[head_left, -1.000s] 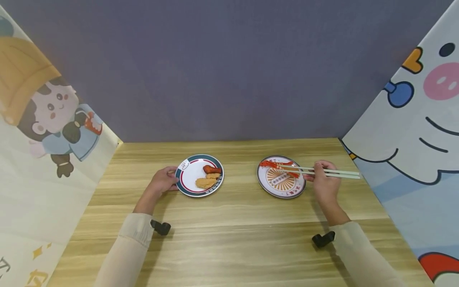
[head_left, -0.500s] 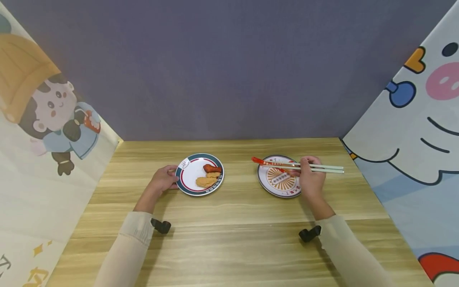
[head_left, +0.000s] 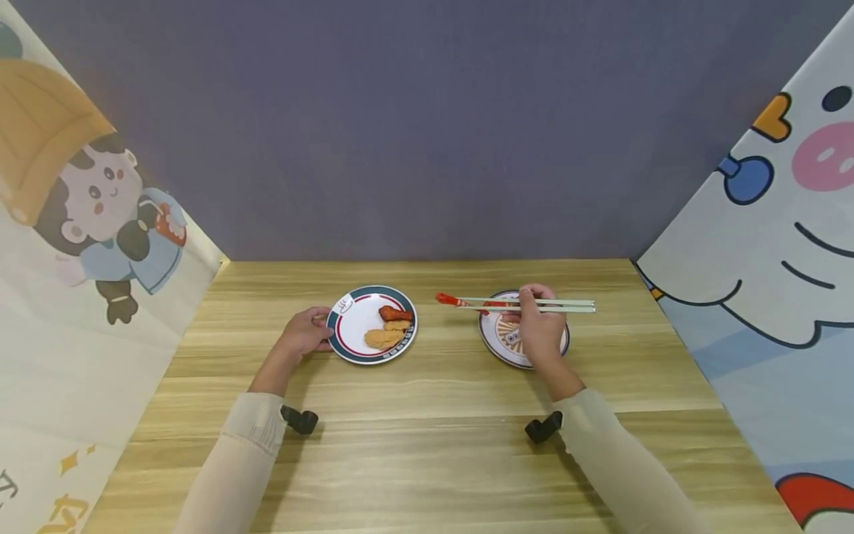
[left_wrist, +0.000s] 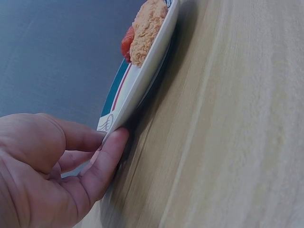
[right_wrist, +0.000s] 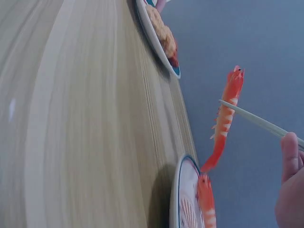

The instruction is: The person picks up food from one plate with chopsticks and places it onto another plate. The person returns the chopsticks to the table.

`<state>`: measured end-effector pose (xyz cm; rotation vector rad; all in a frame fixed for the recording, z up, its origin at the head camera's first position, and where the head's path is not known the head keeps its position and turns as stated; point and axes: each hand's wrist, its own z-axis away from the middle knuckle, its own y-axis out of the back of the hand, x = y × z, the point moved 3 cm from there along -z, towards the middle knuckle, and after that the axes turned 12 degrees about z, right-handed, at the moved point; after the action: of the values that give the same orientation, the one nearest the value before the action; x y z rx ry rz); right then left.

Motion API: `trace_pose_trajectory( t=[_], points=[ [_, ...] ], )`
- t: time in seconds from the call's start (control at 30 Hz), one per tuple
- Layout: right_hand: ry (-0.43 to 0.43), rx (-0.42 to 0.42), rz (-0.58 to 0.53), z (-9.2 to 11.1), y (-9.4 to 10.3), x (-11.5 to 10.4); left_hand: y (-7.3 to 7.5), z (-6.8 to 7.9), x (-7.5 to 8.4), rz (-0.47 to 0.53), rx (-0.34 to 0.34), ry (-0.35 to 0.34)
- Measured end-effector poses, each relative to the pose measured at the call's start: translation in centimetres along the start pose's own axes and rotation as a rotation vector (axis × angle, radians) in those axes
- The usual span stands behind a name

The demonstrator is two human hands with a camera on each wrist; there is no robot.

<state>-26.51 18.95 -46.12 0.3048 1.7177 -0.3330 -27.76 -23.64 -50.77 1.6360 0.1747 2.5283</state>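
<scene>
My left hand (head_left: 303,334) pinches the left edge of a white plate with a green rim (head_left: 352,326). Thumb and fingertips (left_wrist: 114,142) meet across that rim in the left wrist view. On the plate lie a reddish-brown drumstick (head_left: 395,314) and golden breaded pieces (head_left: 383,339). My right hand (head_left: 542,326) holds pale green chopsticks (head_left: 567,306), which grip a red, white-striped shrimp (right_wrist: 225,121) in the air between the plates. Below that hand, a second shrimp (right_wrist: 206,199) lies on a patterned plate (head_left: 492,343), partly hidden by the hand.
Both plates stand on a wood-grain table (head_left: 414,437). A grey-purple panel (head_left: 427,133) rises behind the table, and cartoon-printed panels (head_left: 127,215) flank it. Small black devices (head_left: 300,420) sit at both wrists.
My right hand has moved left with the chopsticks, lifting one shrimp off the right plate and bringing it left past that plate's edge. The left hand and its plate have stayed in place.
</scene>
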Motion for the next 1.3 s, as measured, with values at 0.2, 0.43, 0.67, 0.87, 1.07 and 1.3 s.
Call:
trace_pose_trajectory(
  t=[0.2,0.43,0.67,0.87,1.07,1.3],
  points=[
    [0.054,-0.061,0.034,0.5,-2.7,-0.4,-0.1,0.1,0.1,0.008,-0.003,-0.004],
    [0.106,-0.085,-0.006,0.8,-5.7,-1.1,-0.2,0.3,0.4,0.006,0.002,0.016],
    [0.18,-0.137,-0.064,1.1,-8.2,-1.5,0.0,0.3,0.4,-0.011,0.011,0.023],
    [0.197,-0.203,-0.045,1.8,-10.4,-2.0,-0.1,0.3,0.4,-0.012,0.007,0.015],
    [0.192,-0.282,-0.019,2.9,-12.4,-2.0,-0.1,0.2,0.4,-0.01,0.016,0.01],
    [0.197,-0.32,0.038,5.2,-13.5,-3.2,-0.1,0.4,0.4,-0.032,0.03,0.01]
  ],
)
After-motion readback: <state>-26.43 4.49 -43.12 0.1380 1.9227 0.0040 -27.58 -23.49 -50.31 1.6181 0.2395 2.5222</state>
